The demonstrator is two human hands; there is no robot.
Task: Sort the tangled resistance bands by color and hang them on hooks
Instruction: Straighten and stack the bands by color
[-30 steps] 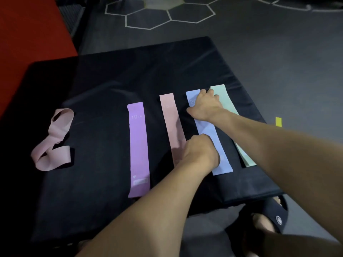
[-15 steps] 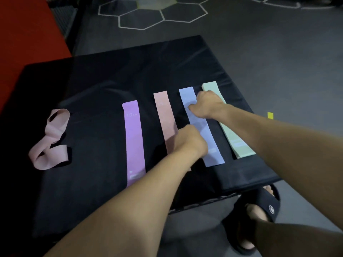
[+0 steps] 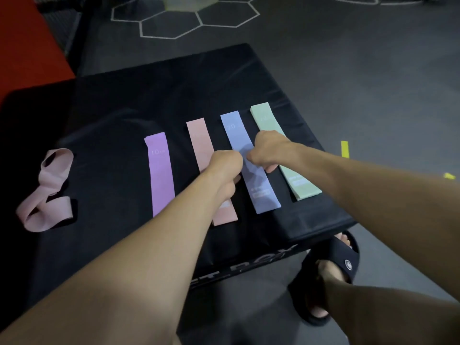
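Your two hands had come together over the middle of the blue band (image 3: 249, 160). A second before, your right hand (image 3: 270, 150) was up near the band's far end and your left hand (image 3: 225, 168) pressed down near its near end; half a second before, both were already sliding toward each other. At this moment they sat knuckle to knuckle, both curled into fists on the band's middle. Your fingers were tucked under and hidden, so I could not tell whether they were pinching the fabric or only pressing it flat.

The blue band lay straight on the black box (image 3: 124, 108), between the pink band (image 3: 201, 150) on its left, which your left wrist partly covered, and the green band (image 3: 291, 178) just beside your right hand. The purple band (image 3: 160, 175) lay apart further left, also flat. Only the pale pink band (image 3: 46, 192) near the box's left edge was twisted into loops.

By my reading, the smoothing of the blue band was finishing, or you were gathering it at the middle to lift. Four colours were laid out separately, so sorting looked mostly done; the twisted one needed straightening, and no hooks were in view, so hanging had not begun.
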